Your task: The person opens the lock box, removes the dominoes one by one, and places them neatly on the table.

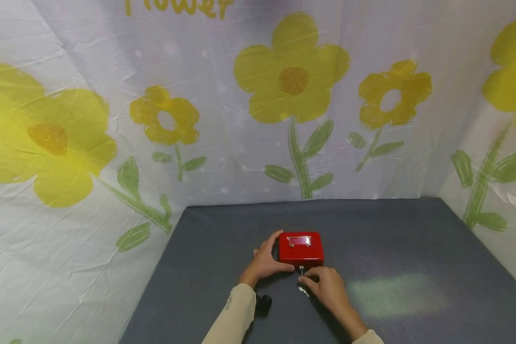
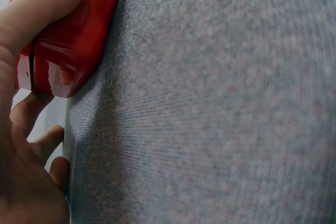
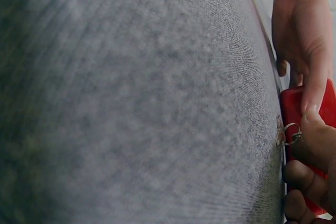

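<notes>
A small red metal cash box [image 1: 290, 253] with a silver handle on its lid sits on the dark table, lid down. My left hand [image 1: 264, 263] grips its left side, thumb on the front face and fingers reaching toward the back. At the front lock, my right hand [image 1: 328, 286] pinches a key; its tip is too small to make out clearly. A second key [image 1: 304, 290] dangles below from the key ring [image 3: 292, 134]. In the left wrist view, the thumb presses the red box [image 2: 79, 40], and a seam between lid and base shows.
Dark grey cloth covers the table [image 1: 223, 229]. A black object [image 1: 264, 304], partly behind the left sleeve, is near the left forearm. A pale curtain [image 1: 223, 157] with painted yellow flowers hangs behind and at both sides. A patch of light falls on the right of the table.
</notes>
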`<state>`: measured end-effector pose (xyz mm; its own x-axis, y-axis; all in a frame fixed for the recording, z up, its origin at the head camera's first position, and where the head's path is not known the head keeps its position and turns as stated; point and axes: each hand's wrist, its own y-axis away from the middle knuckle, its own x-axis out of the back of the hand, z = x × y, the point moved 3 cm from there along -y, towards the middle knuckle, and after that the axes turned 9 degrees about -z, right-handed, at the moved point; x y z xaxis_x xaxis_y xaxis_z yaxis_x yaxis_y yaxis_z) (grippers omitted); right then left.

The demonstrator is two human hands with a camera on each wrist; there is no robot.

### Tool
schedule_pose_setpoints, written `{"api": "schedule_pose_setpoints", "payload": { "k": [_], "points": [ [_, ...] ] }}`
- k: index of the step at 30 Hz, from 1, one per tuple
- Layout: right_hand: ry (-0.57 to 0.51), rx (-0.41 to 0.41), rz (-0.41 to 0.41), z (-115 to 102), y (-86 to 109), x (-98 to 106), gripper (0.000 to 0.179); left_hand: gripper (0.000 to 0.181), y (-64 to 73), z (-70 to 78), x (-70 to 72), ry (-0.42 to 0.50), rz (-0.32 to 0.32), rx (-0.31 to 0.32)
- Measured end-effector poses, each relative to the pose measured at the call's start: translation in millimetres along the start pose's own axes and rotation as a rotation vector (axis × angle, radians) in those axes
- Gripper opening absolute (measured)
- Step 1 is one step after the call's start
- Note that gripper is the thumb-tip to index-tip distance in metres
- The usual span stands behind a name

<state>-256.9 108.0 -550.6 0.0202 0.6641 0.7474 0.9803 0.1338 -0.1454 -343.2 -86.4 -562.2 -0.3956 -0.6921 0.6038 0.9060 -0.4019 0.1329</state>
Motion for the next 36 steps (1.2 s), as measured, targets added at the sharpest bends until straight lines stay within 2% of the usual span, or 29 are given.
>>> {"api": "schedule_pose_setpoints", "payload": {
  "k": [10,18,31,36],
  "points": [
    [0.003,-0.015,0.001,-0.3,-0.2,-1.2,0.011,0.107,-0.5,-2.0,-0.4,0.008,0.005,0.011],
    [0.010,-0.021,0.003,-0.9,0.0,-1.3,0.012,0.106,0.5,0.0,-0.5,0.013,0.002,-0.016],
    [0.014,-0.024,0.009,-1.4,-0.3,-1.9,0.013,0.107,0.2,-0.2,-0.5,0.015,0.001,-0.011],
    [0.015,-0.016,0.017,-1.5,0.7,-1.5,0.013,0.107,-0.3,-0.5,-0.5,0.010,0.002,-0.034]
  ]
}}
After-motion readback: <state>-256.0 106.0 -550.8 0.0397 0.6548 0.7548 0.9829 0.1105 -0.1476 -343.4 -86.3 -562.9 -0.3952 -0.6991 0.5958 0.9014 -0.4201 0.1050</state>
